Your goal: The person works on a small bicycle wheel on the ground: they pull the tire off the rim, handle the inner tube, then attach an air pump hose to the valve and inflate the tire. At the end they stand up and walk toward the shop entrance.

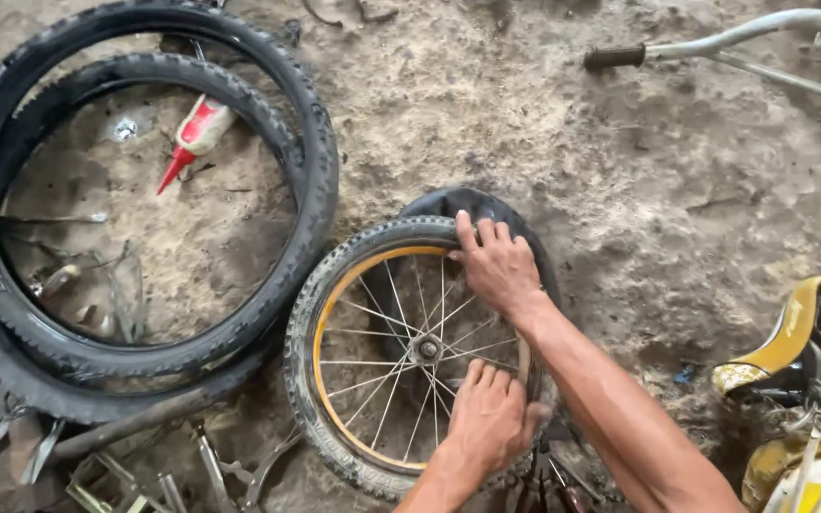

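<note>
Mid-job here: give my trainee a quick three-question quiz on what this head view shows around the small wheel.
1. True or false: both hands rest on the small wheel.
2. Which hand presses the tyre's top edge? A) right hand B) left hand
3. What lies inside the big loose tyres?

Key: 1 true. 2 A. 3 a red and white tube.

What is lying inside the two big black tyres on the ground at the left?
Inside the large tyres, on bare dirt, lie a red-and-white tube with a pointed nozzle, a small shiny round piece and thin metal scraps. What is under the tyres is hidden.
</note>
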